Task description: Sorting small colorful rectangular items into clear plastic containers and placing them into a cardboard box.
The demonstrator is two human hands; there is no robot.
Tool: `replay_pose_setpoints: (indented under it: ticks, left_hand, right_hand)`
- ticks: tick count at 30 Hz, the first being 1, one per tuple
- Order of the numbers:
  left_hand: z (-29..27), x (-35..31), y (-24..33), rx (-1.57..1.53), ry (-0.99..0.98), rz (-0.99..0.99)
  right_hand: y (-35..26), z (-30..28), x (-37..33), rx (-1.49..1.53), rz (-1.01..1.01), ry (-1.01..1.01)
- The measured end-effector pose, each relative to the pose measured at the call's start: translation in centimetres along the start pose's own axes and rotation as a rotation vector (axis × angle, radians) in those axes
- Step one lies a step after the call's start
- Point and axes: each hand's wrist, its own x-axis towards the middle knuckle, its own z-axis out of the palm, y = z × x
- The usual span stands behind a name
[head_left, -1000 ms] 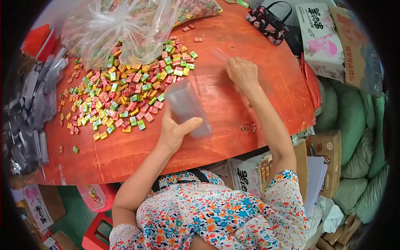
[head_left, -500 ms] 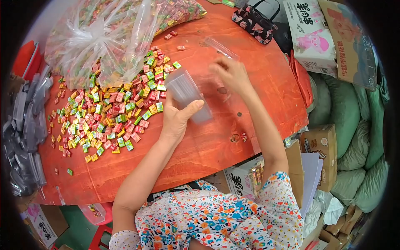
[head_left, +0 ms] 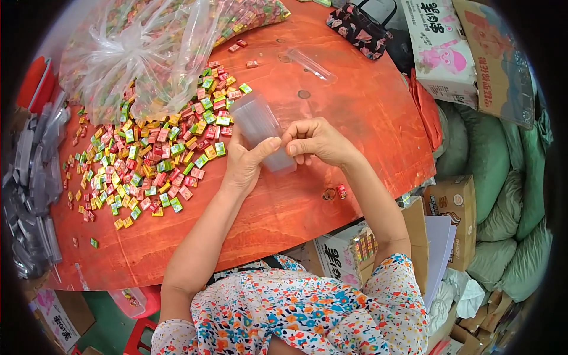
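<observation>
My left hand grips a stack of clear plastic sleeves, its thumb pressed across the lower part. The stack tilts above the table. My right hand is at the stack's right edge, fingers pinched together; what lies between the fingertips is too small to make out. A single clear plastic sleeve lies on the table beyond my right hand. Left of the stack spreads a pile of small wrapped candies in red, yellow and green.
A large clear bag of the same candies rests on the red table at the far left. Grey-clear plastic pieces heap at the left edge. A floral handbag sits at the far edge. One red candy lies near the front edge.
My right hand has come back from near the lone sleeve to the right edge of the stack. The left hand keeps its hold on the stack.
</observation>
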Motion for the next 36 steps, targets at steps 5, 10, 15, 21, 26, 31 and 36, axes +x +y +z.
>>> replay_pose_setpoints:
  ticks: [5,10,15,21,26,31,36]
  left_hand:
    - [-0.4,0.5,0.1,0.019,0.027,0.038]
    - [-0.9,0.9,0.8,-0.025,0.081,0.054]
    - [-1.2,1.0,0.6,0.009,0.031,0.065]
    - [-1.6,1.5,0.2,-0.009,0.021,0.046]
    - [-1.6,1.8,0.5,-0.093,0.116,0.048]
    - [-1.3,1.8,0.3,-0.038,0.074,0.046]
    - [-1.4,1.9,0.0,-0.007,0.061,0.089]
  right_hand:
    - [-0.7,-0.5,0.8,-0.023,0.010,0.003]
    - [-2.7,1.5,1.1,-0.146,-0.031,0.034]
    - [-2.2,1.0,1.5,-0.264,0.006,0.001]
    - [-2.1,-0.1,1.9,-0.077,0.080,0.013]
    - [-1.6,-1.9,3.7,-0.427,-0.045,0.454]
    - [2.6,-7.0,7.8,-1.752,-0.403,0.809]
    - [1.7,-5.9,6.5,-1.634,-0.553,0.804]
